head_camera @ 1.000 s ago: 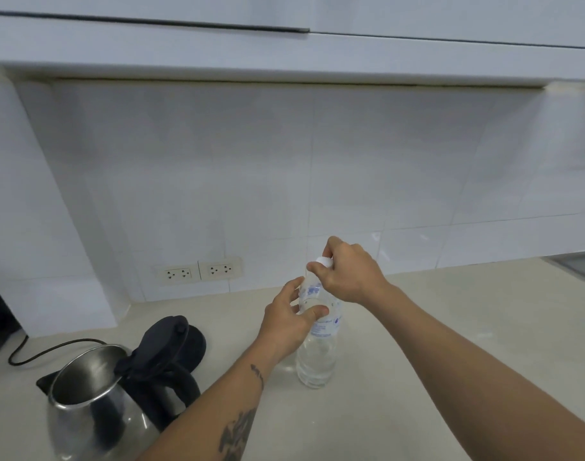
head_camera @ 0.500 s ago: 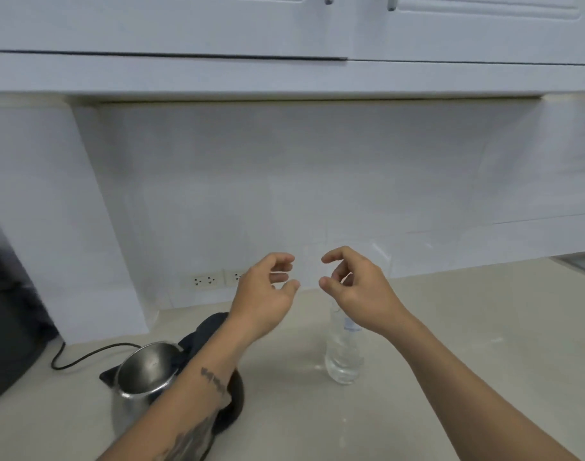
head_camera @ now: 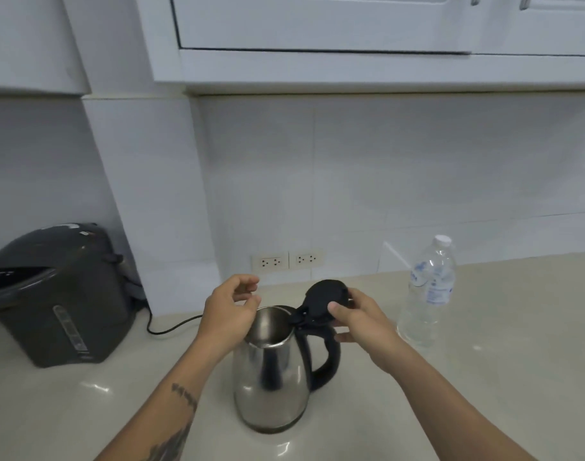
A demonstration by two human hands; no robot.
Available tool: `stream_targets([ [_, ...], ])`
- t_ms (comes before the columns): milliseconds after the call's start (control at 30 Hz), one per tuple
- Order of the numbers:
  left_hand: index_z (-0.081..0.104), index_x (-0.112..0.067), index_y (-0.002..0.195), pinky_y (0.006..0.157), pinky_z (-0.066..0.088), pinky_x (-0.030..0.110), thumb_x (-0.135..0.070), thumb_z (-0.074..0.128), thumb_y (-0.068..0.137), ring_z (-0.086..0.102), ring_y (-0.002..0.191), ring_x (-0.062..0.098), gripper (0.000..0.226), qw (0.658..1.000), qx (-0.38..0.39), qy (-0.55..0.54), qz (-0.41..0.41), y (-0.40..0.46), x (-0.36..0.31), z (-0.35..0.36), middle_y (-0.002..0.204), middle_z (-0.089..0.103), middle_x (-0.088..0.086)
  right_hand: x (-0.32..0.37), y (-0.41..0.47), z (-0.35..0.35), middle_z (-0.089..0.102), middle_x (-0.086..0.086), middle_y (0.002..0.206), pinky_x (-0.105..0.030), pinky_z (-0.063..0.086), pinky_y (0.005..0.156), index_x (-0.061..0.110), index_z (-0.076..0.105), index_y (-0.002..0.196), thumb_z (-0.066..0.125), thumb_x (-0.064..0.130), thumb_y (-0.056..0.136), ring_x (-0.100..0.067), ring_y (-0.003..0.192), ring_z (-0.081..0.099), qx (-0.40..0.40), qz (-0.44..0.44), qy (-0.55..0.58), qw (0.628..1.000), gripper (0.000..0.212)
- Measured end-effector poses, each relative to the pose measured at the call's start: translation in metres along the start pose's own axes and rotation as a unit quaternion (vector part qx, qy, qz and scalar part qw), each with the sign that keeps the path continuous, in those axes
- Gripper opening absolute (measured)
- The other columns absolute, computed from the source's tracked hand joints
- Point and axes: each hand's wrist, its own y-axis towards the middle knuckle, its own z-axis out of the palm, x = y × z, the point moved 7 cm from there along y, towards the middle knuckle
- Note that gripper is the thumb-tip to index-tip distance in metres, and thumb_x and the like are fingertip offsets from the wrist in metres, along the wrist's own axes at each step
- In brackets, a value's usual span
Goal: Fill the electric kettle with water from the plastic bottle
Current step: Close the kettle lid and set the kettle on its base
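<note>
My right hand [head_camera: 361,322] pinches the raised lid [head_camera: 324,299] of the kettle [head_camera: 271,377], mid-counter; my left hand [head_camera: 229,311] hovers loosely curled, holding nothing. The capped bottle [head_camera: 429,291] stands well right. I'd press the lid gently, steadying the body.

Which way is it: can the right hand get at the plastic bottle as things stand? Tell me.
Probably yes. The plastic bottle stands upright just right of the right hand, with bare countertop between; the hand only needs to leave the kettle lid.
</note>
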Motion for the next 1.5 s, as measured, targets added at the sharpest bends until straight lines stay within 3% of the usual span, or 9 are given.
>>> stream_targets([
  [233,0.066,-0.026,0.113,0.090,0.047,0.027,-0.009,0.069,0.087,0.063,0.107,0.016,0.031,0.997,0.059,-0.016,-0.044,-0.006,0.055,-0.035,0.111,0.066,-0.007,0.032,-0.009,0.031,0.070,0.001,0.112,-0.020,0.058,0.067,0.022,0.064,0.119,0.066,0.016,0.092,-0.014,0.095,0.069,-0.082,-0.081,-0.094,0.989,0.028],
  [367,0.057,-0.031,0.126,0.095,0.045,0.030,-0.014,0.075,0.084,0.054,0.119,0.015,0.049,0.991,0.108,-0.038,-0.075,-0.014,0.081,-0.031,0.125,0.057,-0.007,0.051,-0.007,0.069,0.061,0.005,0.119,-0.037,0.054,0.094,0.024,0.059,0.127,0.070,0.031,0.085,-0.016,0.109,0.061,-0.064,-0.154,-0.284,0.944,0.044],
  [567,0.042,-0.029,0.143,0.106,0.042,0.039,-0.010,0.083,0.075,0.045,0.127,0.021,0.082,0.968,0.160,-0.115,-0.155,-0.024,0.115,-0.009,0.135,0.047,-0.002,0.042,-0.006,0.117,0.049,0.004,0.135,-0.038,0.049,0.097,0.031,0.044,0.138,0.066,0.049,0.083,-0.023,0.119,0.052,0.018,-0.182,-0.524,0.832,0.061],
  [700,0.055,-0.029,0.128,0.111,0.040,0.041,-0.021,0.087,0.051,0.050,0.130,0.024,0.084,0.958,0.184,-0.146,-0.164,-0.026,0.126,0.000,0.133,0.059,-0.002,0.027,-0.001,0.128,0.048,0.000,0.136,-0.041,0.044,0.103,0.034,0.042,0.138,0.065,0.051,0.081,-0.027,0.120,0.051,0.058,-0.170,-0.569,0.803,0.064],
  [800,0.063,-0.026,0.120,0.110,0.043,0.045,-0.019,0.088,0.051,0.059,0.124,0.023,0.074,0.951,0.209,-0.166,-0.153,-0.026,0.127,0.007,0.120,0.071,-0.003,0.022,0.003,0.127,0.047,0.001,0.137,-0.042,0.040,0.108,0.036,0.043,0.139,0.066,0.052,0.080,-0.026,0.121,0.050,0.074,-0.161,-0.551,0.815,0.064],
  [933,0.061,-0.020,0.121,0.105,0.047,0.041,-0.007,0.086,0.065,0.065,0.114,0.018,0.063,0.946,0.210,-0.188,-0.159,-0.029,0.124,0.012,0.114,0.073,-0.002,0.025,0.010,0.114,0.050,0.003,0.139,-0.047,0.041,0.110,0.041,0.041,0.140,0.068,0.051,0.080,-0.025,0.127,0.051,0.067,-0.116,-0.436,0.890,0.067],
  [1067,0.061,-0.027,0.120,0.105,0.046,0.040,-0.017,0.088,0.060,0.064,0.114,0.018,0.067,0.951,0.207,-0.168,-0.154,-0.028,0.124,0.013,0.112,0.072,-0.004,0.023,0.024,0.101,0.054,-0.004,0.140,-0.049,0.041,0.111,0.031,0.044,0.142,0.065,0.056,0.082,-0.027,0.128,0.054,0.018,-0.041,-0.392,0.919,0.068],
  [1300,0.064,-0.026,0.114,0.105,0.047,0.042,-0.014,0.088,0.065,0.064,0.115,0.019,0.057,0.954,0.203,-0.162,-0.153,-0.027,0.129,0.013,0.113,0.071,-0.004,0.015,0.027,0.104,0.060,0.008,0.104,-0.047,0.035,0.108,0.030,0.060,0.117,0.058,0.064,0.082,-0.020,0.105,0.056,-0.034,0.004,-0.418,0.908,0.048],
  [1500,0.065,-0.022,0.102,0.101,0.050,0.039,-0.008,0.086,0.069,0.066,0.112,0.021,0.042,0.953,0.191,-0.181,-0.151,-0.029,0.132,0.015,0.107,0.072,-0.005,0.013,0.028,0.105,0.066,0.007,0.103,-0.050,0.033,0.108,0.029,0.064,0.111,0.057,0.061,0.080,-0.024,0.108,0.061,-0.051,-0.024,-0.423,0.904,0.045],
])
